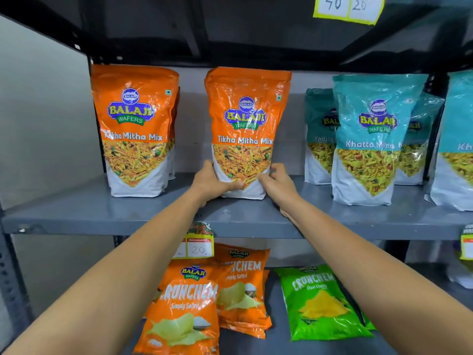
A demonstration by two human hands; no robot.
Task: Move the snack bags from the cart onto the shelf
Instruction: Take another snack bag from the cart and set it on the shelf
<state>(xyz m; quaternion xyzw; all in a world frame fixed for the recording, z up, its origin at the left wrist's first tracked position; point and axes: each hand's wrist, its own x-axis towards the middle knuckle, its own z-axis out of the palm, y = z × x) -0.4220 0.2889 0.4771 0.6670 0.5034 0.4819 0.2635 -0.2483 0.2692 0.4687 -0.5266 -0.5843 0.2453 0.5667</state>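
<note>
An orange Tikha Mitha Mix bag (245,124) stands upright on the grey shelf (102,213), near its middle. My left hand (212,181) grips the bag's lower left corner. My right hand (277,184) holds its lower right corner, fingers curled against the white base. Another orange Tikha Mitha Mix bag (135,129) stands to the left, with more of the same behind it. The cart is out of view.
Teal Khatta Mitha bags (368,139) stand in rows on the shelf's right part. On the lower shelf lie orange Crunchem bags (184,303) and a green Crunchem bag (320,303). Price tags (198,248) hang from the shelf edge. A dark shelf (230,29) is overhead.
</note>
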